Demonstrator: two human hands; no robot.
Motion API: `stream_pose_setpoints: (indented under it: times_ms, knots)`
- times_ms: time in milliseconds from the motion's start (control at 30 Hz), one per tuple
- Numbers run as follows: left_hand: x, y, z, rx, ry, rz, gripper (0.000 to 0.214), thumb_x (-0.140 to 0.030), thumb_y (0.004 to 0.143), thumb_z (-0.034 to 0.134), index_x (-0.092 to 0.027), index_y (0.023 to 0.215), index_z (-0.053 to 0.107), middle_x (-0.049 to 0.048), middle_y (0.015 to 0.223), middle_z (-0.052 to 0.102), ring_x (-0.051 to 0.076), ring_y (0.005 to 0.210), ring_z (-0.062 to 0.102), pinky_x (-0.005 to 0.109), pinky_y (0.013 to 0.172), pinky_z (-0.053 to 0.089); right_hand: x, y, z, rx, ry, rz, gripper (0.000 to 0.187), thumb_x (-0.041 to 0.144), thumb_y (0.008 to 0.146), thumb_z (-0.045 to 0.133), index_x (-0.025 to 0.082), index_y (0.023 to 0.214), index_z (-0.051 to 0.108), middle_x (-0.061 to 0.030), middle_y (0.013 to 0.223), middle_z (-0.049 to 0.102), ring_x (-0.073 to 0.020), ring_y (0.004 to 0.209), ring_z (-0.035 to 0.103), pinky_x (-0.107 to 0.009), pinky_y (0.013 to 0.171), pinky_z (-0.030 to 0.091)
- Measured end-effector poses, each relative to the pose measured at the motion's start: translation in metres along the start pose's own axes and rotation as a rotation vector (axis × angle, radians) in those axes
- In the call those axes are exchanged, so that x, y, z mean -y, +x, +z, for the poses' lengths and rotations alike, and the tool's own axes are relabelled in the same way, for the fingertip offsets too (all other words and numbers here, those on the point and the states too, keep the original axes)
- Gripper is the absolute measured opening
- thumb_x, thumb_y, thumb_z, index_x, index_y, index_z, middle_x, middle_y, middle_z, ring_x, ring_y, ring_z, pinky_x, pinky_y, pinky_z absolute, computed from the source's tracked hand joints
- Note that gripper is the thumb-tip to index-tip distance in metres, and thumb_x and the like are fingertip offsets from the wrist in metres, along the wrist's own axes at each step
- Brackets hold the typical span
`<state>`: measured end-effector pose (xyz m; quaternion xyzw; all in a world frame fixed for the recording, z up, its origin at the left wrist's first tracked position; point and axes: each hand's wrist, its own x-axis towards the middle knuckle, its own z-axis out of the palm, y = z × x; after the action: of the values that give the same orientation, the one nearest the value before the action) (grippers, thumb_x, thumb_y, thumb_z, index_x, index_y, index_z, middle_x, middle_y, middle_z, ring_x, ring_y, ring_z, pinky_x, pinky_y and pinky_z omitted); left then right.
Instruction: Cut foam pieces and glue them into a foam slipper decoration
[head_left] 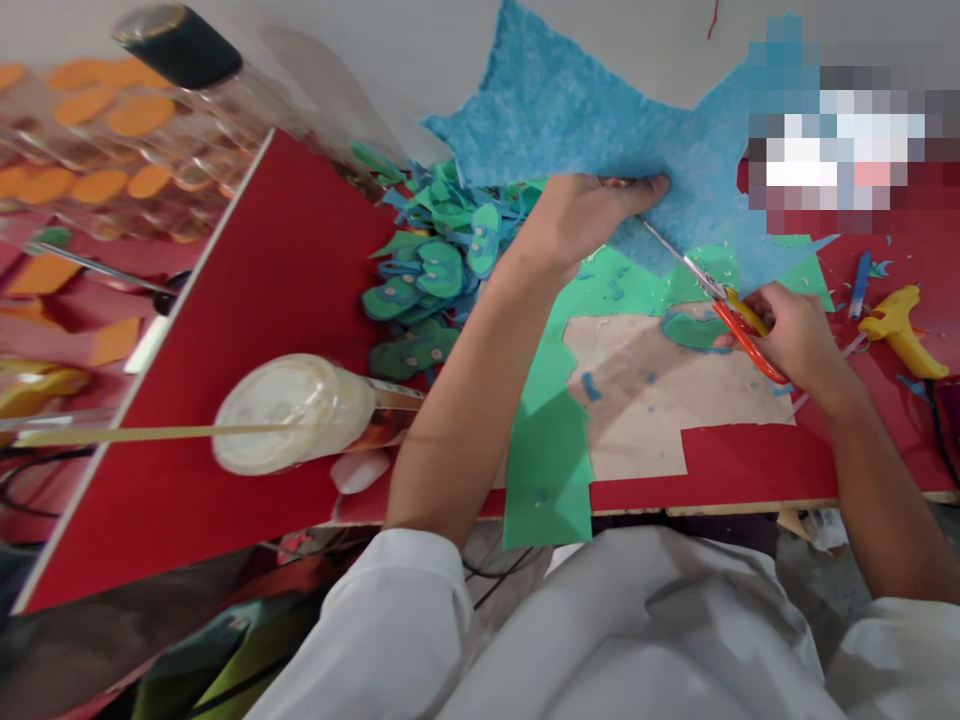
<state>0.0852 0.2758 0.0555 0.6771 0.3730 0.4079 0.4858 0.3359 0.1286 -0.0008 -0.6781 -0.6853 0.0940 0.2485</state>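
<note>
A large sheet of blue felt (pixel 570 110) with a jagged, cut outline is held up by my left hand (pixel 592 210), thumb on its face and fingers hidden under its lower edge. My right hand (pixel 799 335) grips scissors (pixel 739 325) with orange and yellow handles. Their metal blades point up and left to the felt beside my left hand; how far they part is hard to see. Below lie a green sheet (pixel 551 440) and a tan board (pixel 637 410). A green oval piece with a blue edge (pixel 694 330) rests near the scissors.
Green and blue cut pieces (pixel 431 275) are heaped left of my left forearm. Nearer stands a lidded plastic cup (pixel 281 415) with a straw, beside a red divider panel (pixel 247 300). A yellow glue gun (pixel 904 330) lies right. Orange-topped containers (pixel 142 115) stand far left.
</note>
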Motion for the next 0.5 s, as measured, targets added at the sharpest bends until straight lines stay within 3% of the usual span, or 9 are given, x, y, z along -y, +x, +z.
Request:
stream_pose_setpoints:
  times_ms: [100, 267, 433, 500]
  knots:
    - [0.0006, 0.001, -0.0014, 0.017, -0.045, -0.014, 0.012, -0.04, 0.083, 0.083, -0.029, 0.083, 0.078, -0.0009, 0.112, 0.085, 0.035, 0.13, 0.073, 0.051, 0.125, 0.057, -0.001, 0.0015, 0.0001, 0.028, -0.02, 0.009, 0.066, 0.086, 0.082, 0.078, 0.025, 0.109, 0.073, -0.0109, 0.09, 0.082, -0.0336, 0.077, 0.076, -0.039, 0.063, 0.048]
    - [0.0006, 0.0023, -0.0002, 0.029, 0.012, 0.021, 0.017, -0.047, 0.081, 0.084, -0.033, 0.089, 0.079, -0.0018, 0.109, 0.085, 0.035, 0.145, 0.064, 0.052, 0.131, 0.05, -0.0014, 0.0019, 0.0014, 0.094, -0.06, 0.042, 0.072, 0.083, 0.084, 0.077, 0.024, 0.122, 0.07, -0.0136, 0.096, 0.082, -0.038, 0.082, 0.077, -0.041, 0.065, 0.047]
    - [0.0078, 0.005, 0.0005, 0.055, 0.016, 0.029, 0.02, -0.053, 0.078, 0.085, -0.036, 0.08, 0.074, -0.0049, 0.107, 0.085, 0.032, 0.134, 0.068, 0.047, 0.126, 0.053, -0.0008, -0.0004, 0.003, 0.121, -0.05, 0.044, 0.068, 0.079, 0.089, 0.073, 0.024, 0.129, 0.068, -0.0147, 0.106, 0.083, -0.0389, 0.087, 0.077, -0.041, 0.068, 0.049]
    - [0.01, 0.0056, 0.0008, -0.017, 0.055, 0.011, 0.024, -0.053, 0.076, 0.087, -0.035, 0.075, 0.072, -0.0046, 0.101, 0.085, 0.032, 0.128, 0.072, 0.047, 0.12, 0.057, 0.0, -0.0003, 0.0034, 0.115, -0.031, 0.046, 0.067, 0.079, 0.09, 0.073, 0.025, 0.127, 0.069, -0.0142, 0.105, 0.083, -0.0389, 0.088, 0.078, -0.041, 0.068, 0.049]
